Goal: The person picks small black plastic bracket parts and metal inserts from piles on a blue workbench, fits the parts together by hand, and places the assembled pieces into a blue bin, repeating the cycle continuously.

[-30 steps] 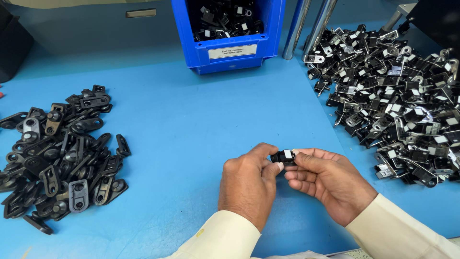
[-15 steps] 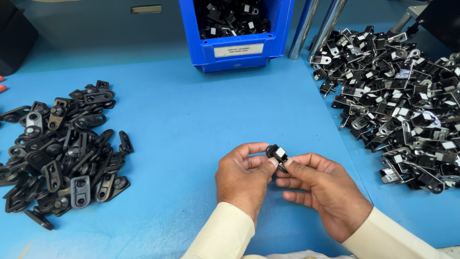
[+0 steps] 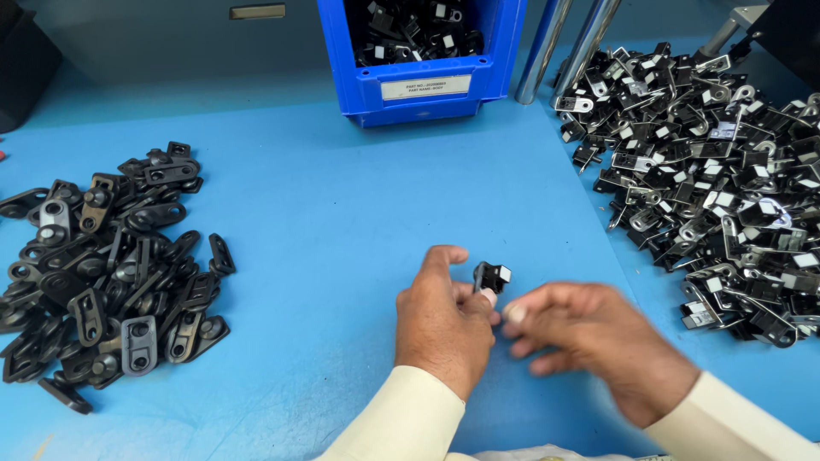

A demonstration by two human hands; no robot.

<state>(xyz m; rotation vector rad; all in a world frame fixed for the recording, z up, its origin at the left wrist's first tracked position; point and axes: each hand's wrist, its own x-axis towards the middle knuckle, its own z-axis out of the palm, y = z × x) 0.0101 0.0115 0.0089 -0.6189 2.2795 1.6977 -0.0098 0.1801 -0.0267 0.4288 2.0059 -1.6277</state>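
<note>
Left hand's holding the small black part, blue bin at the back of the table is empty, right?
Not quite. The left hand does hold the small black part, but the blue bin at the back holds many black parts, as the head view shows.

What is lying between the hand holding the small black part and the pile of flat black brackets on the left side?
Nothing visible. The left hand pinches the small black part at its fingertips, with the right hand just beside it. Between them and the pile of flat brackets there is only bare blue table.
</note>
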